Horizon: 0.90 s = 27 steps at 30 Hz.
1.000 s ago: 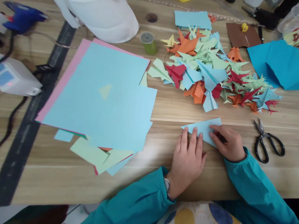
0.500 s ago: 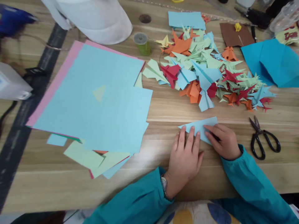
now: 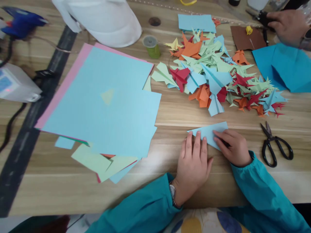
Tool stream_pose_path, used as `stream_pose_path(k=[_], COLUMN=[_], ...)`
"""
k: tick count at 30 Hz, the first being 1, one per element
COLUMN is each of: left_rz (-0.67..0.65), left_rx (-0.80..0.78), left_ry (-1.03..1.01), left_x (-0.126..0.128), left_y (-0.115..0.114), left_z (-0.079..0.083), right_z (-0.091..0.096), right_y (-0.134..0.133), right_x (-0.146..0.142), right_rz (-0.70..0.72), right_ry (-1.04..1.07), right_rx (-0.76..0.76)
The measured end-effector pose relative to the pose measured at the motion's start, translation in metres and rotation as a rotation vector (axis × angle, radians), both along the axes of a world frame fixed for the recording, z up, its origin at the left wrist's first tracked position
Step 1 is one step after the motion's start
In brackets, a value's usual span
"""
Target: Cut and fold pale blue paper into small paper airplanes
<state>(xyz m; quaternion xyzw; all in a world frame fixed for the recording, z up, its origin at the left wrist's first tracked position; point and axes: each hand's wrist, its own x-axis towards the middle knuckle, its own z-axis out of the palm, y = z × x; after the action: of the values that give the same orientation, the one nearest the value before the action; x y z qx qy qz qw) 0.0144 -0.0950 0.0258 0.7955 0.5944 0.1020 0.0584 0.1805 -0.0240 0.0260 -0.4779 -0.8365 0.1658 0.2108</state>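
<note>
A folded light-blue sheet of paper [image 3: 209, 131], narrow and pointed at its left end, lies on the table in front of me. My left hand [image 3: 193, 165] rests flat, fingers stretched, with its fingertips on the paper's lower edge. At the paper's right end, my right hand [image 3: 233, 146] has its fingers bent and pressed onto the sheet; the gap beneath them is partly hidden. Black-handled scissors [image 3: 270, 139] lie half spread to the right of that hand.
Beyond my hands lies a heap of folded paper pieces [image 3: 213, 55]. Stacked coloured sheets [image 3: 121, 119] cover the left side. A spool [image 3: 152, 47], a white cap [image 3: 107, 22] and a blue glue gun [image 3: 23, 22] stand behind. Another person's hand [image 3: 290, 27] touches a black tool at back right.
Another person's hand has come in at the back right, onto the black tool. The view has shifted slightly. My hands and the folded paper stay nearly in place.
</note>
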Motion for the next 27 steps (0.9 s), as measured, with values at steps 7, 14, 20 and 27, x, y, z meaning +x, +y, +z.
stream_pose_path(k=[7, 14, 20, 27], left_rz=[-0.002, -0.001, 0.003, 0.012], left_rx=[-0.023, -0.037, -0.048, -0.042], left_ry=[-0.007, -0.01, -0.02, -0.027], left_x=[0.0005, 0.0004, 0.0004, -0.0008], left_y=[0.0005, 0.0016, 0.0017, 0.0018], left_z=[0.0017, 0.0019, 0.0013, 0.0022], right_z=[-0.0018, -0.002, -0.0024, -0.0027], right_y=[-0.0003, -0.0002, 0.0, -0.0003], right_x=[0.0021, 0.0027, 0.0028, 0.0013], right_rz=[-0.003, 0.004, -0.006, -0.022], right_ry=[0.012, 0.017, 0.023, 0.018], right_rx=[-0.019, -0.011, -0.024, -0.026])
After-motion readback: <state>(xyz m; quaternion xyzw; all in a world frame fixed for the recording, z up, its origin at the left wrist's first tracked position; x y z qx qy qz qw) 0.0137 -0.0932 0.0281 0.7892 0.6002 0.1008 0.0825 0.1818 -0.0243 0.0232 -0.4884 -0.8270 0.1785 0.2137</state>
